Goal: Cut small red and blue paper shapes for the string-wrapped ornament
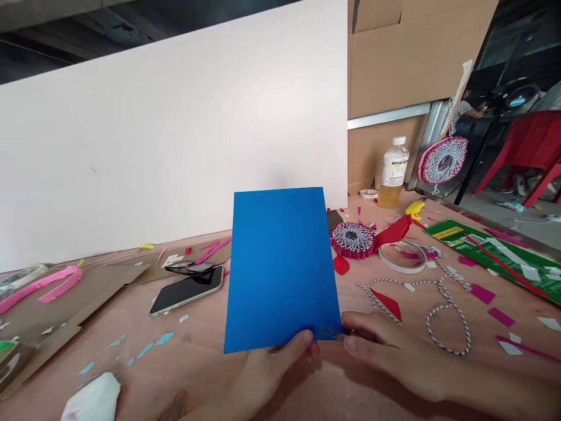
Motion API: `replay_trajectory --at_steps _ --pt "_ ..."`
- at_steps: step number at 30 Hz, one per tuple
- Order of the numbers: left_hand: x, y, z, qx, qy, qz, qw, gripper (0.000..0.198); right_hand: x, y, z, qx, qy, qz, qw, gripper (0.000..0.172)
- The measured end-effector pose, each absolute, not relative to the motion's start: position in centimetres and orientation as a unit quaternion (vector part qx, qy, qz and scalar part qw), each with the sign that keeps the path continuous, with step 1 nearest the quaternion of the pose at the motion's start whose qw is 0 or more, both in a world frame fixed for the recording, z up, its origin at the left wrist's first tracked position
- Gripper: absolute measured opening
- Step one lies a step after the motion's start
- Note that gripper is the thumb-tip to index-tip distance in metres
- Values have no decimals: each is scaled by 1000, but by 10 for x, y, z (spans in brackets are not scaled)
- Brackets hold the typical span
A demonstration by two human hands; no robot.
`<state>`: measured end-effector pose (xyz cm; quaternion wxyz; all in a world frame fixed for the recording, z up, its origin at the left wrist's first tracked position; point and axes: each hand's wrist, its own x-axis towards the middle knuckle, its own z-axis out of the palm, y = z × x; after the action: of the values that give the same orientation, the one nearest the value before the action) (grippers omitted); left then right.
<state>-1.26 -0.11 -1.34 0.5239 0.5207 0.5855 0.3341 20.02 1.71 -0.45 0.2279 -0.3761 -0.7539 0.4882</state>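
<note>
Nearest me, my left grip pinches the near edge of a blue rectangular card, long axis pointing away; my right grip, narrow, holds a small metal tool at its corner.

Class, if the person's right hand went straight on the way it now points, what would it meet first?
The right hand would probably meet the blue card's lower edge first; the small blade in its fingers seems to touch it, though depth is unclear.
</note>
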Motion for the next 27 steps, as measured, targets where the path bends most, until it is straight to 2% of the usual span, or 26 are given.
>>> replay_trajectory --at_steps 8,18,27 --pt "-15 -4 -3 587 617 202 484 35 200 17 24 -299 -742 553 234 37" --pt "-14 0 -10 584 583 195 530 41 203 14 8 -379 -754 495 207 46" --pt "-14 0 -5 629 579 155 495 50 201 17 10 -308 -765 519 225 32"
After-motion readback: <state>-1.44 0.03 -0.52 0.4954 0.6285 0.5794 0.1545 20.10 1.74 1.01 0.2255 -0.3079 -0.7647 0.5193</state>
